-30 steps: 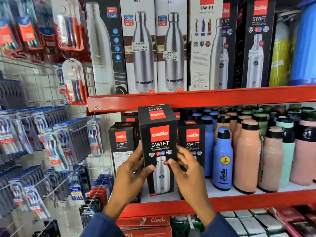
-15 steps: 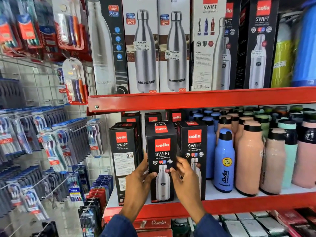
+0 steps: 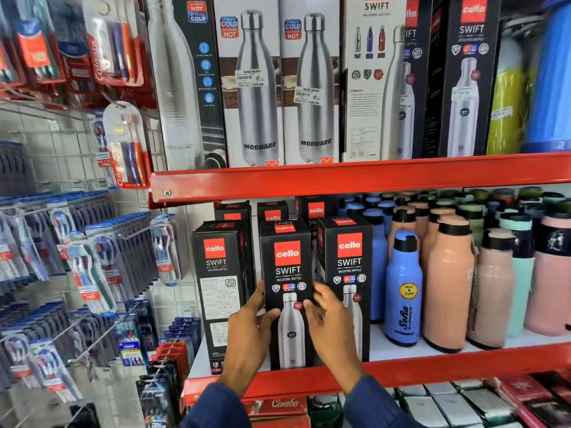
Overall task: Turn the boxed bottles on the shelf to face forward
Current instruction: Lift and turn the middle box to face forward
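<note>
Three black boxed bottles stand in the front row of the red shelf (image 3: 432, 369). The middle box (image 3: 287, 273) shows its bottle picture forward and rests on the shelf. My left hand (image 3: 250, 329) grips its left side and my right hand (image 3: 332, 325) holds its right side. The right box (image 3: 350, 257) also faces forward with a bottle picture. The left box (image 3: 221, 282) shows a side with printed text, not the bottle picture. More black boxes (image 3: 273, 213) stand behind the front row.
Blue (image 3: 403, 288), peach (image 3: 448, 285) and mint bottles crowd the shelf to the right. An upper red shelf (image 3: 340, 176) carries tall boxed steel bottles. Toothbrush packs (image 3: 92, 273) hang on a wire grid at left. Red packs (image 3: 278, 404) lie below.
The middle box came down from the air and was set on the shelf between the other two. Both hands stayed on its sides.
</note>
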{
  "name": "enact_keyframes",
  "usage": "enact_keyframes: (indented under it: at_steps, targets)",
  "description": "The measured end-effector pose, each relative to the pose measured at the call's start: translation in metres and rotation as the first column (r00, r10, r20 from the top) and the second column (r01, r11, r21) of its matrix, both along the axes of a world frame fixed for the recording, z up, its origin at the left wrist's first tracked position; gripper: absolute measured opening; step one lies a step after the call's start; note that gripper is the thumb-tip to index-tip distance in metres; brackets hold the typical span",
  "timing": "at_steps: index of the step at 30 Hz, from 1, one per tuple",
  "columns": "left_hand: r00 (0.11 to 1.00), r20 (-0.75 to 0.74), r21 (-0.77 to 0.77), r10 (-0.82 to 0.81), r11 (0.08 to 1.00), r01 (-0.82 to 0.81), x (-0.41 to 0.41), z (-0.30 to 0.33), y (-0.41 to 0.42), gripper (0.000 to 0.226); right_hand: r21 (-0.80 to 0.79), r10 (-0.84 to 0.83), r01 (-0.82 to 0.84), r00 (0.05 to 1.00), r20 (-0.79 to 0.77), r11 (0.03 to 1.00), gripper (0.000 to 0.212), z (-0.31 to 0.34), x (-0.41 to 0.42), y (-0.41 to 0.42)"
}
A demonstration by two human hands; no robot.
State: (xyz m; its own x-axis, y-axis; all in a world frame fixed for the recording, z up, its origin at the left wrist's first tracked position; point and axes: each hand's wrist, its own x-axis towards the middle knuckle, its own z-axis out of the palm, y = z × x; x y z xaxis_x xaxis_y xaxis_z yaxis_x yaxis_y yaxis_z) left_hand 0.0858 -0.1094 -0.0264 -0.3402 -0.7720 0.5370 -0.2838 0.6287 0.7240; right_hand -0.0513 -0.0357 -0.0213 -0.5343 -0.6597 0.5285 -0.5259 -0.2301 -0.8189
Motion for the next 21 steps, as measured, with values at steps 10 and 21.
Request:
enact_keyframes:
  at_steps: [10,21]
  targets:
    - [0.999,0.046,0.008,0.018,1.0,-0.019,-0.001,0.002,-0.007,0.067,0.013,-0.048,0.049,0.998,-0.034,0.999,0.044,0.0,-0.001,-0.005]
    - [0.985,-0.083,-0.058,0.152,0.986,-0.157,0.042,0.01,0.033,0.023,-0.206,-0.218,0.209,0.976,-0.022,0.956,0.032,0.002,0.024,0.031]
